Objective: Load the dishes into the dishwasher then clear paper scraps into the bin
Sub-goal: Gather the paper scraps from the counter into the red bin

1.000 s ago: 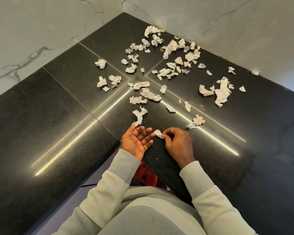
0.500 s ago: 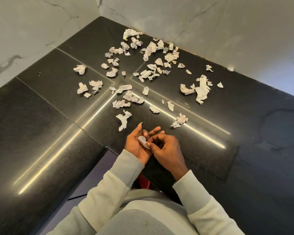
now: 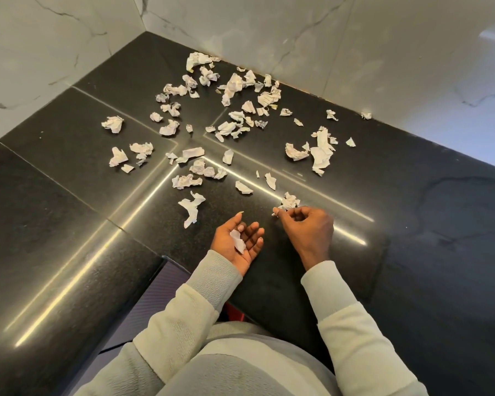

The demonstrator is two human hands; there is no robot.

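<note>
Head view: hands now apart; half a second ago they met over the left palm. Left hand (image 3: 226,242) lies palm up, fingers relaxed, a flat scrap (image 3: 238,242) resting in it. Right hand (image 3: 307,228) is out at the crumpled scrap (image 3: 289,200) on the counter (image 3: 69,195), thumb and forefinger pinching its near edge. Judgement: scraps are gathered one at a time into the left palm, and the clearing is barely begun. The scattered scraps (image 3: 226,128) lie towards the wall corner. Cannot tell whether the pinched piece has lifted. Bin and dishwasher are out of frame. A red object (image 3: 235,313) below the counter edge is mostly hidden.
</note>
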